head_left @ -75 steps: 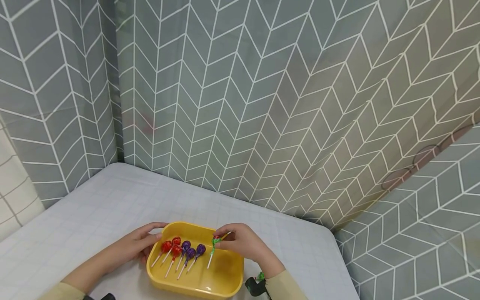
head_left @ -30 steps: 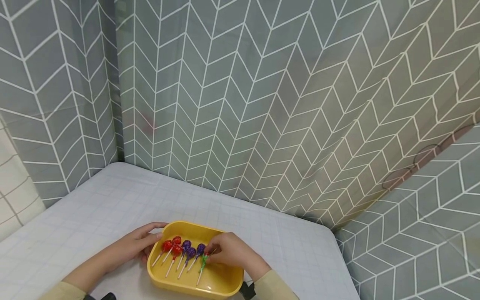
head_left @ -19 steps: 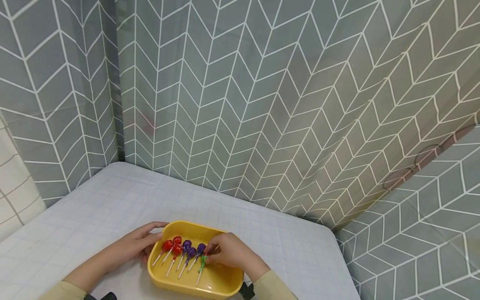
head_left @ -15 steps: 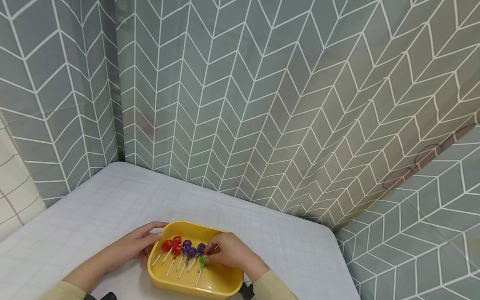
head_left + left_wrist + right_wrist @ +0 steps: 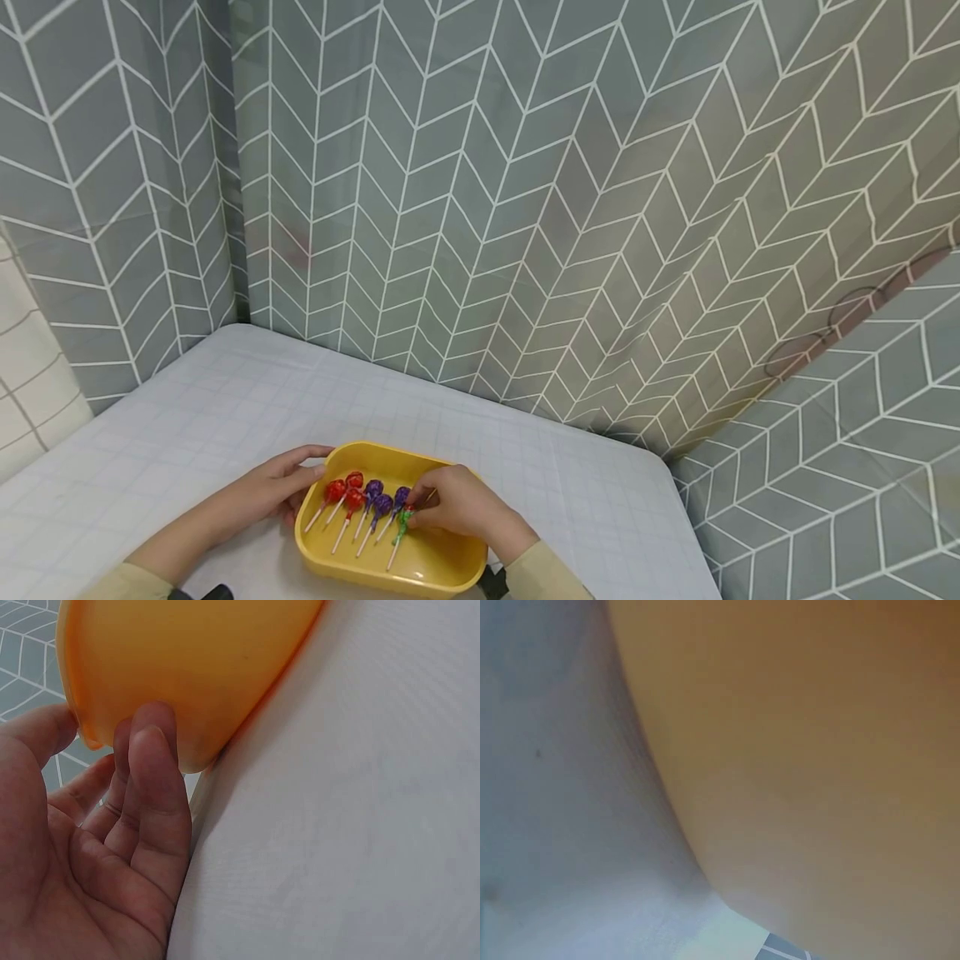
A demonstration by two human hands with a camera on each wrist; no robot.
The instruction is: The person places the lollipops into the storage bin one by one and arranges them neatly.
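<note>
My right hand (image 5: 461, 504) pinches a green-wrapped lollipop (image 5: 402, 523) by its head, inside a yellow plastic tray (image 5: 446, 562). Its white stick points toward the tray's near side. Immediately left of it lie the purple lollipops (image 5: 382, 505), with red lollipops (image 5: 353, 500) farther left. At the tray's left end, my left hand (image 5: 273, 489) holds the rim, thumb on top. In the left wrist view the fingers of the left hand (image 5: 112, 847) bend against the outer wall of the tray (image 5: 202, 667). The right wrist view is filled mostly by the tray's outer wall (image 5: 802, 765).
The tray stands on a table with a white cloth (image 5: 360, 392). Behind and to the right hang grey curtains (image 5: 480, 208) with white chevron lines. Dark wrist straps (image 5: 493, 581) show near the sleeves.
The right hand has carried the green lollipop leftward and down beside the purple ones. Over the last half second its stick has swung slightly left. The left hand stays put.
</note>
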